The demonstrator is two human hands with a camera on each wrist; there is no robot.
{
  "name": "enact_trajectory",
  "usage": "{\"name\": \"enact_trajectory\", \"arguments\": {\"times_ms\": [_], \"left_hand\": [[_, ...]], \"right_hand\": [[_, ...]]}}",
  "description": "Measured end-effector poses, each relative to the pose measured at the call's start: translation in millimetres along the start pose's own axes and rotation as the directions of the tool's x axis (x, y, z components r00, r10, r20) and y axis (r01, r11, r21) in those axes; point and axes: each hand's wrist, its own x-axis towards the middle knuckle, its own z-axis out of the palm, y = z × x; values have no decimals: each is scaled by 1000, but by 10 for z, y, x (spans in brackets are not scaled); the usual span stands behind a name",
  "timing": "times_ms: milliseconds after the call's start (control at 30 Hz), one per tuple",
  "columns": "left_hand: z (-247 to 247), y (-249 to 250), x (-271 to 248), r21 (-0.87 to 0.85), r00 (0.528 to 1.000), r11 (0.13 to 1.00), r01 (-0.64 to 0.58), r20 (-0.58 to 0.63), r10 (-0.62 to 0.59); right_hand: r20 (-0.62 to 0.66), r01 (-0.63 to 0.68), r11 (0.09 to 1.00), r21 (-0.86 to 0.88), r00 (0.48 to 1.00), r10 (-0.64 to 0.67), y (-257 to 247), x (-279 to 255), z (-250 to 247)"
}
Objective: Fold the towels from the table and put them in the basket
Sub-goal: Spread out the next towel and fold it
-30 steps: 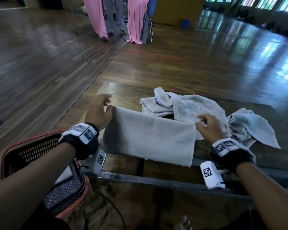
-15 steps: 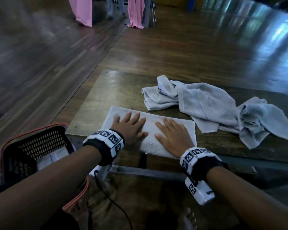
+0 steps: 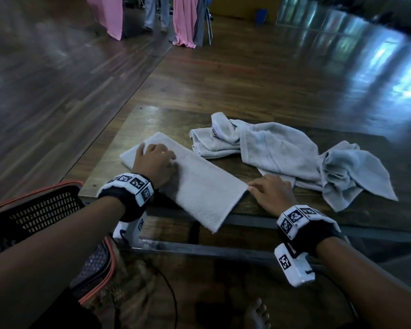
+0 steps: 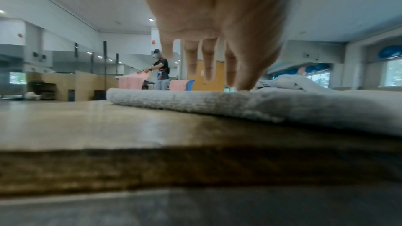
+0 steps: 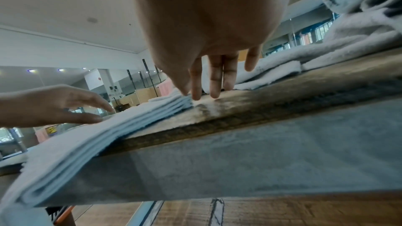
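Observation:
A folded grey towel (image 3: 199, 193) lies slantwise on the wooden table (image 3: 152, 119), its near corner hanging over the front edge. My left hand (image 3: 152, 157) rests on the towel's far left end with fingers stretched out; the left wrist view shows the hand (image 4: 217, 68) over the towel (image 4: 195, 100). My right hand (image 3: 268, 191) lies on the table, straight fingertips touching the towel's right corner, as the right wrist view shows (image 5: 204, 90). A heap of unfolded grey towels (image 3: 282, 157) lies behind. The black mesh basket (image 3: 33, 214) stands low at the left.
The basket has an orange rim and sits below the table's left front corner. A metal frame rail (image 3: 223, 250) runs under the table front. A bare foot (image 3: 256, 314) and a cable are on the floor. A person's legs (image 3: 156, 13) and pink cloths (image 3: 109, 17) stand far back.
The towel, held up by both hands a second ago, was pressed flat and now lies turned slantwise. My hands have slid apart from its middle to its two ends.

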Motion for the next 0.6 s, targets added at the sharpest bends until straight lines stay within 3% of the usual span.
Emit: {"name": "enact_trajectory", "arguments": {"times_ms": [67,100,167,200,233,433,600], "left_hand": [[-47,166,-128,-94,980,976,-195,20,197],[-44,272,-219,-121,943,939,-321,46,329],[3,507,-448,-109,816,819,-563,88,572],[58,603,-556,-60,755,762,-645,105,647],[130,683,-653,0,723,728,-685,114,681],[378,872,-748,215,766,743,-634,41,642],[288,835,-744,97,785,783,-614,-31,619]], "right_hand": [[31,-24,999,39,999,23,35,-8,5],[34,-39,997,69,999,36,41,-5,5],[44,-62,993,99,997,58,29,16,-1],[51,-61,993,96,997,56,16,32,-3],[57,-51,995,82,997,47,-1,49,-6],[76,-15,999,36,997,12,-110,109,-14],[68,-41,992,118,997,34,-113,97,-26]]}}
